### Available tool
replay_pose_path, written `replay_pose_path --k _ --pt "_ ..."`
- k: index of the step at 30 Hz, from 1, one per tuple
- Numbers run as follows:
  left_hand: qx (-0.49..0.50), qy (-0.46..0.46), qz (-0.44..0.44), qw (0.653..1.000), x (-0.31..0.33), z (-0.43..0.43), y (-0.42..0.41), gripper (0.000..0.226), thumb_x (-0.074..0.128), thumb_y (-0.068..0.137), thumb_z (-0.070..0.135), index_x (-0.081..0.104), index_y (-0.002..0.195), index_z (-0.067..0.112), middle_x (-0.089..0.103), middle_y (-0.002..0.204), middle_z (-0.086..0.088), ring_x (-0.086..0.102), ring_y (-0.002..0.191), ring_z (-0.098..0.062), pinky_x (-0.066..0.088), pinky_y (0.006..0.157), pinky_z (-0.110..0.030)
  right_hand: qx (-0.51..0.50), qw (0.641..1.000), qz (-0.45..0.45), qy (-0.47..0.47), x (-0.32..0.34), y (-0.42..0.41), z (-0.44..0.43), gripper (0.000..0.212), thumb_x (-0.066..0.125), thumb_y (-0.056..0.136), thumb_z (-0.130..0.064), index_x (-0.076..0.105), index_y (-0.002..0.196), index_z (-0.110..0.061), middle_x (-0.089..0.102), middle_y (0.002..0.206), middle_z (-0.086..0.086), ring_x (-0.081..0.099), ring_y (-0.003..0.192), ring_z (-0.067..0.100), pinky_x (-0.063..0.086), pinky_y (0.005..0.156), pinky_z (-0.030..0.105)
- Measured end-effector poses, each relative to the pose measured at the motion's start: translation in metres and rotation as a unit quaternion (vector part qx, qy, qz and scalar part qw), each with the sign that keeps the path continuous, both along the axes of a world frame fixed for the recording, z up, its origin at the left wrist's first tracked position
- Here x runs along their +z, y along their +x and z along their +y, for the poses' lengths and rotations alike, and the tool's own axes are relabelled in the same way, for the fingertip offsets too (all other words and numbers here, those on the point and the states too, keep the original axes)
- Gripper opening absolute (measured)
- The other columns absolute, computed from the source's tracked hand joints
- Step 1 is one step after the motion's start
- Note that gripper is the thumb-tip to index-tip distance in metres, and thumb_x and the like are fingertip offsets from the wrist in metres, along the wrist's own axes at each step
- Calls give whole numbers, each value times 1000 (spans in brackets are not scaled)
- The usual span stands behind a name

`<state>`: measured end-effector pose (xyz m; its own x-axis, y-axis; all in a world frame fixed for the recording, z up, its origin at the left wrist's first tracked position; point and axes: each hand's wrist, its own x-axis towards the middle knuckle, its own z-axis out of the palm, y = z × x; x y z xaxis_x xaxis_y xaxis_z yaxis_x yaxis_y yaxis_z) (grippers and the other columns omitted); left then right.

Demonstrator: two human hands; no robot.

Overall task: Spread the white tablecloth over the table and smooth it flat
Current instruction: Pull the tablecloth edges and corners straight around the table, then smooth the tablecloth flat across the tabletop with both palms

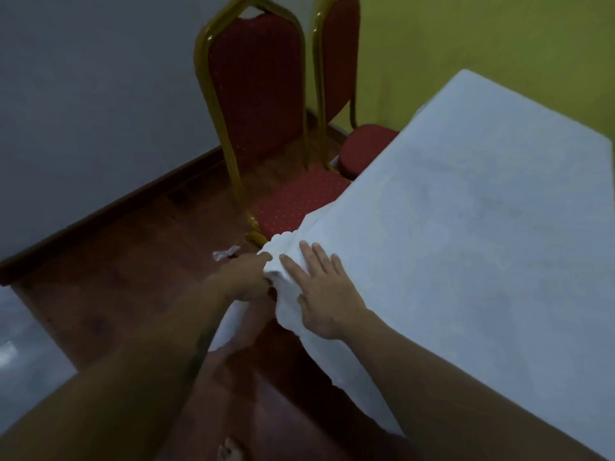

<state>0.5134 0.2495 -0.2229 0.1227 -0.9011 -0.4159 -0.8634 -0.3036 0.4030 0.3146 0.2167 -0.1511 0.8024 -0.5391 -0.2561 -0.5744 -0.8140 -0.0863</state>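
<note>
The white tablecloth (pixel 466 227) covers the table on the right, its top mostly flat with faint creases. The near left corner of the cloth hangs over the table's corner in folds. My left hand (pixel 248 277) is closed on that hanging corner just below the table edge. My right hand (pixel 319 291) lies flat on the cloth at the same corner, fingers spread and pointing away from me. The table itself is hidden under the cloth.
Two red padded chairs with gold frames stand close to the table's far left side, the nearer one (pixel 259 128) and another (pixel 342 78) behind it. A scrap of white paper (pixel 226 253) lies on the reddish floor. My bare foot (pixel 229 452) shows at the bottom.
</note>
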Motion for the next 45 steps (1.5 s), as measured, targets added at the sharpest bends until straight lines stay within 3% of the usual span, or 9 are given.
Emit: replay_pose_path --k 5,9,12,16,22,31,36,38,45 --pt "136 10 -21 990 36 8 -29 55 57 93 18 35 143 12 58 125 -14 61 101 -27 55 86 -40 -58 997 10 56 12 -66 -9 73 42 97 -39 1 156 -27 -10 165 5 -9 152 26 0 123 47" --pt "221 -108 -28 969 70 -1 -72 40 62 86 6 48 122 14 59 113 -10 59 92 -26 57 83 -44 -111 991 2 74 18 -134 -17 67 34 98 -39 4 156 -26 -8 166 3 -7 152 23 2 122 51" --pt "227 -145 -4 963 83 -15 -131 51 61 84 8 51 134 15 53 135 -9 56 114 -29 53 97 -44 -131 988 11 76 17 -188 -16 66 31 98 -41 1 156 -29 -12 165 0 -11 151 21 -1 120 57" --pt "170 -125 -17 977 77 -26 -226 60 51 96 30 33 151 13 23 162 -14 22 148 -32 19 121 -49 -165 984 2 65 13 -265 -10 65 27 99 -43 -3 156 -32 -17 164 -2 -16 151 18 -6 118 60" --pt "271 -96 -54 956 57 -28 -305 73 32 98 51 6 157 17 -15 164 -15 -18 151 -31 -15 118 -57 -232 971 -50 35 0 -353 3 65 16 96 -54 -5 155 -37 -17 164 -6 -18 150 15 -11 119 54" --pt "282 -112 -142 942 37 -32 -318 78 22 94 57 5 156 12 -10 163 -21 -12 151 -36 -10 117 -62 -360 929 -83 -29 -10 -437 12 76 6 84 -61 -6 155 -36 -18 163 -8 -22 148 11 -16 116 50" --pt "295 -119 -158 935 28 -41 -321 80 20 86 57 24 149 6 9 159 -28 3 149 -40 4 114 -69 -413 907 -62 -62 -15 -429 6 69 44 82 -54 52 141 -21 46 150 9 43 139 27 14 108 53" --pt "292 -133 -151 935 21 -43 -321 78 24 85 56 27 144 4 15 156 -32 9 146 -44 13 110 -73 -385 916 -82 -74 -15 -402 5 68 47 79 -53 57 136 -18 53 144 11 49 134 28 17 106 51" --pt "300 -147 -157 929 13 -45 -322 80 20 86 58 27 145 5 14 157 -31 9 147 -44 14 110 -73 -261 951 -163 1 -5 -335 6 73 34 91 -46 16 156 -18 2 165 9 -5 152 24 -12 118 53"
